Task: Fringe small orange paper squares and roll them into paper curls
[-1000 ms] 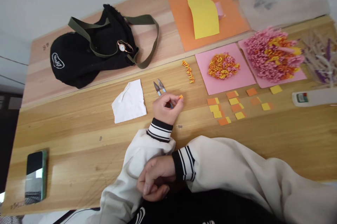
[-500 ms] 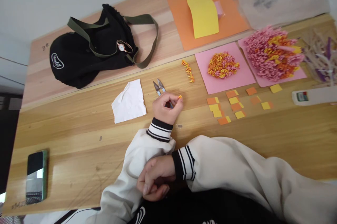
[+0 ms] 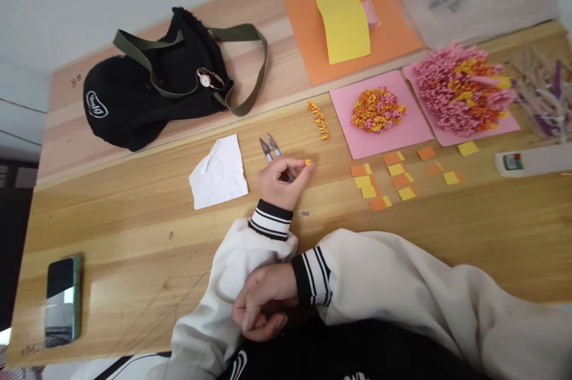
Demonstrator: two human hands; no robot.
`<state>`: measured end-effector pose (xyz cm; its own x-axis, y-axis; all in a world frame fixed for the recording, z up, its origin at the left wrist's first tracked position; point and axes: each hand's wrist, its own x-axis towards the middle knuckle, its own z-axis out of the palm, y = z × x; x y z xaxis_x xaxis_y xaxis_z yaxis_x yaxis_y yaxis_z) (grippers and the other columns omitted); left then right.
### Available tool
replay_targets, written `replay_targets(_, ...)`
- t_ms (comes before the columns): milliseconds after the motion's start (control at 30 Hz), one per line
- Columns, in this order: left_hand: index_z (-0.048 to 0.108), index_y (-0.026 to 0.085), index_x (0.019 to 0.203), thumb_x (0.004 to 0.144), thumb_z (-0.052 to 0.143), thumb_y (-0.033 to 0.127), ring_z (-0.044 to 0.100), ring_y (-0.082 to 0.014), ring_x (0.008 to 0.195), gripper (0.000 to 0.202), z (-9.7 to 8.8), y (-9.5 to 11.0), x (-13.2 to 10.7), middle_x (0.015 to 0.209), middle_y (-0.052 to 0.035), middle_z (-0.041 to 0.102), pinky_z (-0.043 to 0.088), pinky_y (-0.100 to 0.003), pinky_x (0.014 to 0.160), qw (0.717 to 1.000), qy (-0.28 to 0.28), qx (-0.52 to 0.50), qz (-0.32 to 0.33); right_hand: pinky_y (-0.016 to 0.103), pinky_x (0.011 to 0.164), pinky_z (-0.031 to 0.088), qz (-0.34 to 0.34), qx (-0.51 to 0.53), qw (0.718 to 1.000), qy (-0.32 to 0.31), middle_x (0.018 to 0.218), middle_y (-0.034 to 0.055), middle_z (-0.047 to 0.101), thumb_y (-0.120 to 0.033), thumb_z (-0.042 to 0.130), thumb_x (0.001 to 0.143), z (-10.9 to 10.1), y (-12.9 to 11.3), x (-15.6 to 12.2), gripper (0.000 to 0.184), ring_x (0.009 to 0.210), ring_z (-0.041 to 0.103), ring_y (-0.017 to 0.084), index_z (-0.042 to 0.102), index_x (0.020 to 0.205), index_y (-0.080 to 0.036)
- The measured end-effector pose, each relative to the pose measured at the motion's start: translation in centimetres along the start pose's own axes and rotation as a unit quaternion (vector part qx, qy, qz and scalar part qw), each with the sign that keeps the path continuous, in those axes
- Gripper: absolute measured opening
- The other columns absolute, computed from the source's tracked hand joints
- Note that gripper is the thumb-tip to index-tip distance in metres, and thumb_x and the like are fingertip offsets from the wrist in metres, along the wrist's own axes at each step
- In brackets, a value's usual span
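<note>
My left hand (image 3: pixel 285 182) is at the middle of the table, thumb and forefinger pinched on a small orange-and-yellow paper twist (image 3: pixel 308 162). Behind its fingers lies a pair of thread snips (image 3: pixel 270 145), blades pointing away, handles partly hidden. My right hand (image 3: pixel 264 302) rests with curled fingers against the left sleeve, close to my body; nothing shows in it. Beyond the left hand runs a short row of orange-and-yellow twists (image 3: pixel 319 120). To the right lie several small orange and yellow paper pieces (image 3: pixel 379 204), partly overlapping.
Two pink sheets (image 3: pixel 353 142) bear heaps of pink, orange and yellow pieces (image 3: pixel 378 109). A white glue bottle (image 3: pixel 531 162), white paper (image 3: pixel 218 174), a phone (image 3: pixel 62 302), a black cap (image 3: pixel 120 100) with a watch (image 3: pixel 205 80), and an orange sheet (image 3: pixel 308 28) surround the work area.
The paper twist in my left fingertips has shifted slightly to the right and away from me. My right hand stays where it was.
</note>
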<state>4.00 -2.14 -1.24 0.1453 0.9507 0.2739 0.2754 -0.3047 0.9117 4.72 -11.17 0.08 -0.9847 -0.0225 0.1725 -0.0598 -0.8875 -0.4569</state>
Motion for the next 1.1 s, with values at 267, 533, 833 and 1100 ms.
replay_targets(267, 0.063, 0.015, 0.06, 0.066, 0.072, 0.028, 0.048, -0.0061, 0.047, 0.016, -0.07, 0.23, 0.07, 0.055, 0.001, 0.06, 0.039, -0.021, 0.047, 1.0, 0.002, -0.009, -0.014, 0.021, 0.036, 0.025, 0.001, -0.009, 1.0, -0.01, 0.036, -0.0045, 0.038, -0.019, 0.048, 0.077, -0.09, 0.06, 0.05, 0.028, 0.033, 0.033, 0.007, 0.036, 0.052, -0.018)
replay_targets(533, 0.062, 0.016, 0.058, 0.067, 0.073, 0.026, 0.05, -0.0067, 0.048, 0.017, -0.14, -0.07, 0.05, 0.055, 0.0014, 0.06, 0.042, -0.022, 0.049, 1.0, -0.007, -0.01, 0.023, 0.019, 0.034, 0.025, -0.017, 0.011, 1.0, -0.006, 0.037, -0.0054, 0.04, -0.018, 0.05, 0.073, 0.05, -0.02, -0.06, 0.023, 0.032, 0.033, 0.006, 0.039, 0.054, -0.017)
replay_targets(833, 0.068, 0.016, 0.061, 0.068, 0.074, 0.024, 0.053, -0.0071, 0.049, 0.012, -0.16, -0.17, 0.1, 0.057, -0.0002, 0.065, 0.044, -0.021, 0.049, 0.999, -0.008, -0.009, 0.045, 0.02, 0.034, 0.025, 0.001, -0.003, 1.0, -0.001, 0.035, -0.0038, 0.038, -0.018, 0.048, 0.073, 0.03, -0.21, 0.02, 0.027, 0.031, 0.033, 0.007, 0.038, 0.048, -0.017)
replay_targets(1100, 0.072, 0.017, 0.067, 0.069, 0.073, 0.023, 0.058, -0.0089, 0.052, 0.007, -0.05, -0.31, 0.16, 0.062, -0.0027, 0.069, 0.047, -0.022, 0.051, 0.998, 0.006, -0.005, 0.063, 0.019, 0.033, 0.026, -0.011, 0.014, 1.0, 0.006, 0.035, -0.0047, 0.04, -0.019, 0.051, 0.07, 0.29, -0.3, -0.1, 0.024, 0.03, 0.033, 0.006, 0.039, 0.05, -0.017)
